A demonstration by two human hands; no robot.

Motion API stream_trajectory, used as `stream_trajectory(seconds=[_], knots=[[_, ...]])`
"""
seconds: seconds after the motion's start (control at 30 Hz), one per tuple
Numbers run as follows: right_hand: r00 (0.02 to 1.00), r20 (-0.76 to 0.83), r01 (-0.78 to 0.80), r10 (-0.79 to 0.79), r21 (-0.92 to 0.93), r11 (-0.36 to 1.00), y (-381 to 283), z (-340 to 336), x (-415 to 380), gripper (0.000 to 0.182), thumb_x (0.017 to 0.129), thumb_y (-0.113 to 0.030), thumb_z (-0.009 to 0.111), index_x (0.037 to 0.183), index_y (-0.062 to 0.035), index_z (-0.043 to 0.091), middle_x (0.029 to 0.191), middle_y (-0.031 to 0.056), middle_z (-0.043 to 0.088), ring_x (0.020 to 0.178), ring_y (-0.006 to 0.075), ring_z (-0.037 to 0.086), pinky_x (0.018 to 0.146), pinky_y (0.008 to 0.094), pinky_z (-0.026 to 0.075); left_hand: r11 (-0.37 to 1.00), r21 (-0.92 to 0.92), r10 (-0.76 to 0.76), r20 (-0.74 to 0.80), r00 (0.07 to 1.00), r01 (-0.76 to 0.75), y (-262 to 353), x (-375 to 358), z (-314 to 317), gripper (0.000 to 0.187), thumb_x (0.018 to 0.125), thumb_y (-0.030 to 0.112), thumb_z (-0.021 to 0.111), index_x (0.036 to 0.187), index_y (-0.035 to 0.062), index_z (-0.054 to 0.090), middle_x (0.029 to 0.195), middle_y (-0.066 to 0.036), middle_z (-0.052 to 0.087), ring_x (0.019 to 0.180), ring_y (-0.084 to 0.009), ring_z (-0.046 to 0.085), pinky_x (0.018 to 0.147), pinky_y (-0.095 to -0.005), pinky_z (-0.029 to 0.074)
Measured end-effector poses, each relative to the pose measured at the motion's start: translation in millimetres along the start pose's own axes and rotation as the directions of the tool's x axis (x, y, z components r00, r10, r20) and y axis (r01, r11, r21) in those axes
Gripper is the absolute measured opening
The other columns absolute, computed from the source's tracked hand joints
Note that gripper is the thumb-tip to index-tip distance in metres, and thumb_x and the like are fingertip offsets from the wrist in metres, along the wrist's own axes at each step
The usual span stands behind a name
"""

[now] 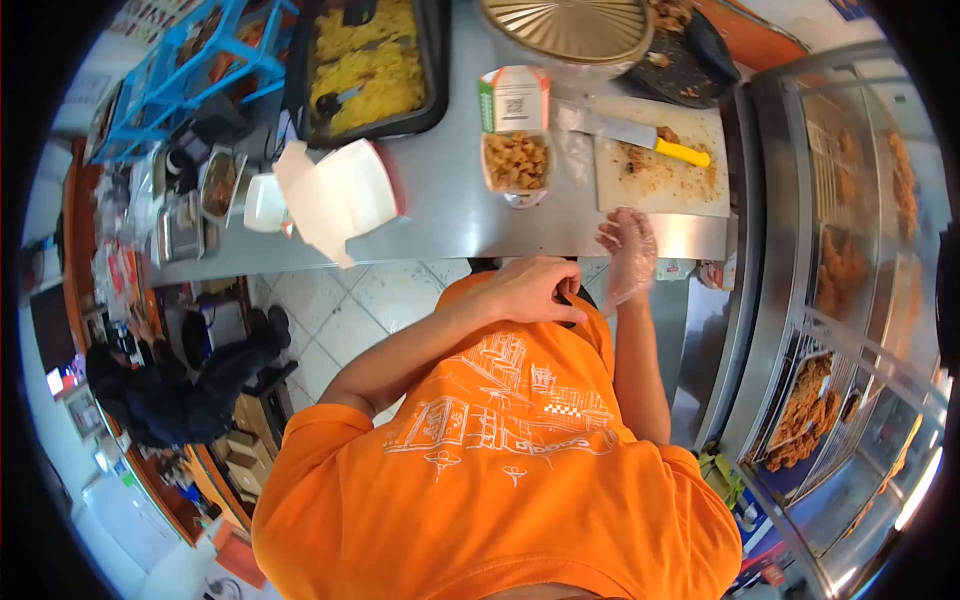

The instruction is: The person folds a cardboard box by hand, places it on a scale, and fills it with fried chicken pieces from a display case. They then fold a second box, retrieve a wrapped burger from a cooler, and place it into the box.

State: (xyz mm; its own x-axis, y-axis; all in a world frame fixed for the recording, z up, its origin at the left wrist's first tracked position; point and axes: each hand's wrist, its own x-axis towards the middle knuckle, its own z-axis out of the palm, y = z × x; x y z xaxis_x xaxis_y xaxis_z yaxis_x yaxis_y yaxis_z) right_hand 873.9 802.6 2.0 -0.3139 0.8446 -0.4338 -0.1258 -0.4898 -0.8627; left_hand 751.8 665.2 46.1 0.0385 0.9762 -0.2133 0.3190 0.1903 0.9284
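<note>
My left hand (535,285) is bare and bent in at my waist, its fingers closed on the hem of my orange T-shirt (500,420). A clear plastic glove covers my right hand (630,250), raised at the counter's front edge with loosely curled fingers and nothing visible in them. Just beyond it lies a white cutting board (715,140) with brown crumbs. A knife (640,135) with a yellow handle rests on the board, its blade over the left edge. Left of that, an open takeaway box (515,100) holds small fried pieces.
An open white carton (360,190) stands on the steel counter (440,190). Behind are a black tray (440,60) of yellow rice and a gold-lidded container (565,25). A glass cabinet (800,250) with fried food borders the right. Another person (170,390) is at far left.
</note>
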Motion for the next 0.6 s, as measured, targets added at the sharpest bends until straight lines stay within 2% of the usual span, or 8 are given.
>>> stream_trajectory(seconds=[0.13, 0.23, 0.33, 0.37, 0.4, 0.5, 0.57, 0.6], knots=[[0.974, -0.087, 0.2, -0.207, -0.089, 0.976, -30.3, -41.6, -9.5, 0.017, 0.096, -0.023, 0.06, 0.096, -0.0053, 0.061, 0.08, 0.0037, 0.061, 0.069, 0.0139, 0.059, 0.066, 0.0286, 0.05, 0.994, 0.066, 0.089, 0.058, 0.994, -0.093, 13.1, 22.9, 24.6, 0.033, 0.079, 0.031, 0.078, 0.084, 0.0025, 0.063, 0.08, -0.012, 0.064, 0.074, -0.0238, 0.063, 0.067, -0.0336, 0.05], [0.368, -0.396, 0.737, -0.841, -0.428, 0.524, -138.6, -157.6, -20.0, 0.017, 0.097, -0.02, 0.059, 0.088, -0.0054, 0.062, 0.069, 0.0041, 0.057, 0.059, 0.0125, 0.051, 0.055, 0.0253, 0.042, 0.999, 0.042, 0.003, 0.122, 0.992, -0.008, 0.3, 40.8, 38.9, 0.025, 0.083, 0.025, 0.075, 0.083, 0.0029, 0.064, 0.076, -0.008, 0.065, 0.07, -0.0158, 0.061, 0.066, -0.0295, 0.049], [-0.117, -0.553, 0.408, -0.825, -0.784, 0.467, -269.3, -329.8, -58.5, 0.01, 0.091, -0.006, 0.061, 0.1, -0.0019, 0.065, 0.089, 0.008, 0.067, 0.081, 0.0187, 0.063, 0.077, 0.0317, 0.052, 0.988, 0.02, -0.153, 0.15, 0.977, 0.152, -7.7, 58.0, 43.4, 0.021, 0.085, 0.021, 0.073, 0.086, 0.0023, 0.063, 0.075, -0.004, 0.064, 0.069, -0.0104, 0.058, 0.066, -0.027, 0.048], [-0.131, -0.472, 0.029, -0.872, -0.881, 0.472, -305.9, -351.1, -73.2, 0.018, 0.093, -0.003, 0.057, 0.109, -0.0032, 0.065, 0.097, 0.0076, 0.068, 0.085, 0.0164, 0.064, 0.081, 0.028, 0.052, 0.981, 0.007, -0.193, 0.148, 0.97, 0.194, -8.6, 65.8, 46.3, 0.021, 0.086, 0.02, 0.073, 0.087, 0.0019, 0.063, 0.075, -0.003, 0.064, 0.069, -0.0099, 0.057, 0.066, -0.0268, 0.048], [-0.059, -0.433, 0.121, -0.899, -0.897, 0.424, -326.0, -435.3, -67.1, 0.02, 0.092, -0.004, 0.058, 0.11, -0.0028, 0.066, 0.103, 0.0069, 0.069, 0.091, 0.0169, 0.065, 0.083, 0.0281, 0.051, 0.986, 0.021, -0.166, 0.148, 0.975, 0.164, -4.7, 72.7, 50.1, 0.021, 0.086, 0.02, 0.073, 0.087, 0.0019, 0.063, 0.075, -0.003, 0.064, 0.069, -0.0099, 0.057, 0.066, -0.0268, 0.048], [0.288, -0.342, -0.31, -0.895, -0.917, 0.25, -406.3, -465.9, -52.2, 0.023, 0.092, -0.023, 0.06, 0.106, -0.0064, 0.069, 0.1, 0.0092, 0.071, 0.088, 0.018, 0.066, 0.079, 0.0308, 0.05, 0.984, 0.081, -0.165, 0.062, 0.984, 0.16, 13.0, 106.0, 70.8, 0.024, 0.086, 0.022, 0.073, 0.091, 0.0003, 0.063, 0.079, -0.008, 0.067, 0.071, -0.0163, 0.063, 0.068, -0.0301, 0.051], [0.557, 0.018, -0.178, -0.831, -0.974, -0.14, -451.0, -517.7, -5.6, 0.026, 0.084, -0.027, 0.063, 0.1, -0.0084, 0.071, 0.091, 0.014, 0.071, 0.083, 0.0271, 0.068, 0.077, 0.0375, 0.051, 0.98, 0.062, -0.19, 0.029, 0.981, 0.188, 32.2, 135.7, 90.8, 0.024, 0.086, 0.021, 0.072, 0.095, 0.0004, 0.063, 0.081, -0.008, 0.068, 0.074, -0.0156, 0.064, 0.071, -0.0295, 0.052], [0.659, 0.036, 0.003, -0.751, -0.999, -0.045, -461.8, -484.8, 4.0, 0.028, 0.083, -0.026, 0.063, 0.101, -0.0057, 0.071, 0.088, 0.0158, 0.07, 0.08, 0.027, 0.067, 0.075, 0.0411, 0.051, 0.983, 0.036, -0.183, 0.04, 0.982, 0.182, 48.0, 151.0, 102.7, 0.024, 0.086, 0.02, 0.072, 0.096, 0.0004, 0.063, 0.083, -0.008, 0.068, 0.075, -0.0156, 0.064, 0.072, -0.03, 0.052]])
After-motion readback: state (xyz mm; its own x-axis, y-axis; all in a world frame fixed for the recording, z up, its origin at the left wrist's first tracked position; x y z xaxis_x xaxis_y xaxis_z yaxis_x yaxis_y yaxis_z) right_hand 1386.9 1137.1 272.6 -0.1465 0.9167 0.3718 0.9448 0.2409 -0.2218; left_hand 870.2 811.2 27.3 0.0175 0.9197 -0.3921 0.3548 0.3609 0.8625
